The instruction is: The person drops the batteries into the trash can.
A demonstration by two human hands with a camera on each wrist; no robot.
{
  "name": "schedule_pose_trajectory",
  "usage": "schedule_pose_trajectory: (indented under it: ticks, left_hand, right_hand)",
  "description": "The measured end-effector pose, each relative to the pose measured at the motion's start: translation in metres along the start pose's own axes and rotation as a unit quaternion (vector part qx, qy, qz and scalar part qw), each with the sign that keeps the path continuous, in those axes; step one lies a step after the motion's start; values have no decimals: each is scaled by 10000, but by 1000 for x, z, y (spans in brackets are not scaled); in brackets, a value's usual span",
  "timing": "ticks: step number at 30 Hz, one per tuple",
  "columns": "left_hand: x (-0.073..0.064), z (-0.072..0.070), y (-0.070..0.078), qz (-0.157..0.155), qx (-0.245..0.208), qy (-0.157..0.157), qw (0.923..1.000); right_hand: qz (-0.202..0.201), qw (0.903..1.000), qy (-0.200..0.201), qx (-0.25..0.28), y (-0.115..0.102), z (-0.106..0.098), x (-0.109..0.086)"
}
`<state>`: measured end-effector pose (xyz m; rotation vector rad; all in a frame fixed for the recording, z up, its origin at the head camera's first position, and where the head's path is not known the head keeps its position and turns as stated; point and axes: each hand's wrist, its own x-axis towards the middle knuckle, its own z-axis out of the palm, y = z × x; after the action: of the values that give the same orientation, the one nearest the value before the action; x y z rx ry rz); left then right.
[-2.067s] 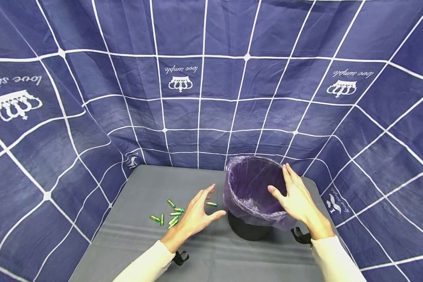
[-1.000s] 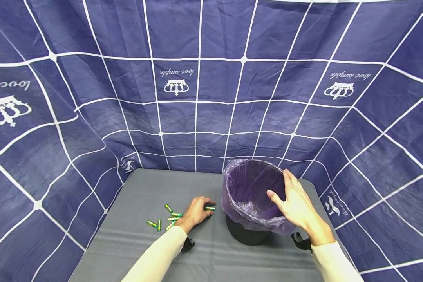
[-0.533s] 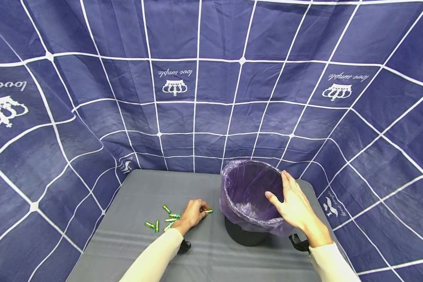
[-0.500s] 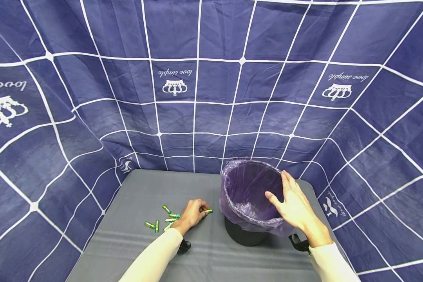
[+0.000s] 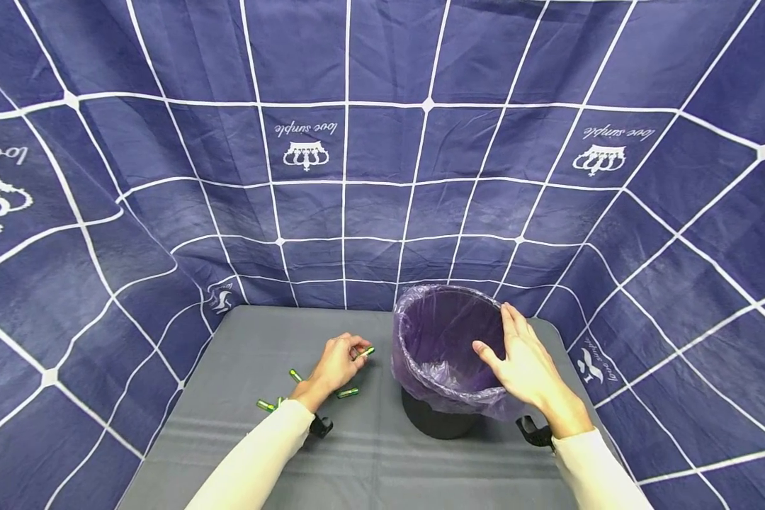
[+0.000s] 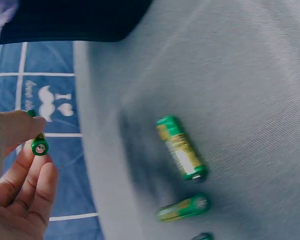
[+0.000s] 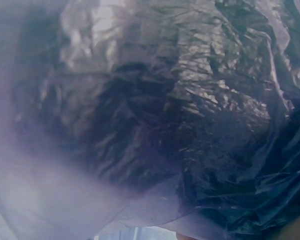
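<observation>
My left hand pinches a green-and-gold AA-style battery between thumb and fingers, above the table and left of the bin. In the left wrist view this battery points its end at the camera. A loose battery lies just below the hand, and another battery lies to its left. My right hand, fingers straight and thumb spread, rests on the right rim of a black trash bin. A purple plastic liner is folded over the bin's rim; crumpled liner film fills the right wrist view.
More batteries lie at the left, partly hidden by the left forearm. The grey-covered table is bordered by a blue checked cloth at the back and both sides. Several batteries show in the left wrist view.
The left hand came down on a battery left of the bin, pinched it and has lifted it off the table. The right hand stays on the bin's rim. The head view has shifted slightly.
</observation>
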<state>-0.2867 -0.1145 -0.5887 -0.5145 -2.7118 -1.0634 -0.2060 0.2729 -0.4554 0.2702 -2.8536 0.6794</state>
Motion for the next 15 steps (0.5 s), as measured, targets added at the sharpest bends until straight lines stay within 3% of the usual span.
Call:
schedule_pose_trajectory:
  ticks: [6, 15]
  left_hand:
    - [7, -20, 15, 260, -96, 379, 9989]
    - [20, -52, 52, 518, -310, 476, 9970]
  right_hand:
    - [20, 10000, -5, 19, 1, 0, 0]
    - [39, 10000, -15, 1, -1, 0, 0]
